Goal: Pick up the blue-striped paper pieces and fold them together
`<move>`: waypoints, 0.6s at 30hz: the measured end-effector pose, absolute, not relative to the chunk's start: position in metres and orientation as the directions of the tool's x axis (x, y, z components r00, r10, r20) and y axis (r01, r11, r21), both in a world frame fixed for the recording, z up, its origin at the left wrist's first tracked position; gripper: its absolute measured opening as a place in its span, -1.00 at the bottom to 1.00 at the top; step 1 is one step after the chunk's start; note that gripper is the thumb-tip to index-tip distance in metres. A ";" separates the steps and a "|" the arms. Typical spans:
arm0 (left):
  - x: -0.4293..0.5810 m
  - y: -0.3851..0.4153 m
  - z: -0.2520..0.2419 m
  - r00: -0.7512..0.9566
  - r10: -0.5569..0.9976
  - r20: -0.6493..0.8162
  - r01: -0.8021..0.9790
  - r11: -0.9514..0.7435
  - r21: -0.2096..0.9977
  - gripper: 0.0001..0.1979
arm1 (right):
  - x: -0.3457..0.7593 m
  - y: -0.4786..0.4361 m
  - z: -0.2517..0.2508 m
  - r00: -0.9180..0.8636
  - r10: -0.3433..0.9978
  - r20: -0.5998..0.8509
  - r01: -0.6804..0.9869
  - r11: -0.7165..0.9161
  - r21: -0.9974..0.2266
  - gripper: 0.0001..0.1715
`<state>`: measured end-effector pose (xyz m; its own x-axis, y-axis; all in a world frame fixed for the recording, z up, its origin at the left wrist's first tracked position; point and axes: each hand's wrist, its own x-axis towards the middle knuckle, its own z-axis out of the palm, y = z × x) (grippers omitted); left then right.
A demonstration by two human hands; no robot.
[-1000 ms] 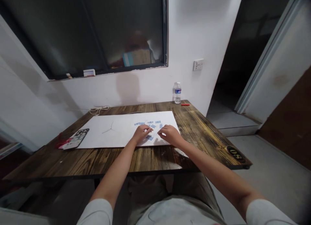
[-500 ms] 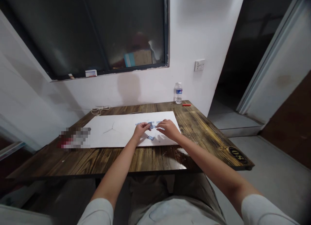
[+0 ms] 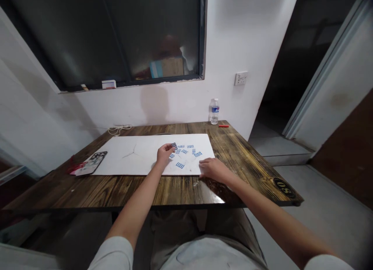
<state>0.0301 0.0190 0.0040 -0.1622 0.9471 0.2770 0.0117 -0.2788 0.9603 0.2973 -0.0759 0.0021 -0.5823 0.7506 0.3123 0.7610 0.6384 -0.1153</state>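
Now, left hand (image 3: pixel 164 153) pinching a blue-printed card (image 3: pixel 174 145), right hand (image 3: pixel 212 169) open on the white sheet (image 3: pixel 110 161), smartphone (image 3: pixel 91 163) beside it

Plastic water bottle (image 3: pixel 214 111), smartphone (image 3: pixel 92 162), wall socket (image 3: pixel 241 79)

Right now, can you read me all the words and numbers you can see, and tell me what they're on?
"80" or "08": on the round black badge at the table corner; it's slanted, so I can't tell which.
Water bottle label: too small to read.
Blue cards: marks too small to read.
Little box on the window frame: too small to read.
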 end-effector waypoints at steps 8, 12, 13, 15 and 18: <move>0.029 0.019 0.002 -0.184 0.950 0.250 -0.008 -0.256 0.967 -0.57 | 0.295 -0.102 0.006 -0.580 0.763 0.285 0.781 0.620 -0.070 -0.86; 0.029 0.018 0.003 -0.199 0.949 0.245 -0.006 -0.251 0.968 -0.59 | 0.293 -0.104 0.005 -0.576 0.776 0.257 0.796 0.604 -0.037 -0.80; 0.028 0.018 0.004 -0.203 0.949 0.242 -0.006 -0.248 0.969 -0.58 | 0.294 -0.103 0.004 -0.574 0.779 0.251 0.798 0.602 -0.042 -0.79; 0.028 0.018 0.004 -0.211 0.949 0.235 -0.003 -0.241 0.971 -0.57 | 0.295 -0.102 0.004 -0.575 0.781 0.245 0.792 0.606 -0.074 -0.76; 0.027 0.016 0.005 -0.216 0.950 0.225 0.010 -0.229 0.973 -0.54 | 0.300 -0.098 0.008 -0.569 0.780 0.260 0.768 0.617 -0.169 -0.77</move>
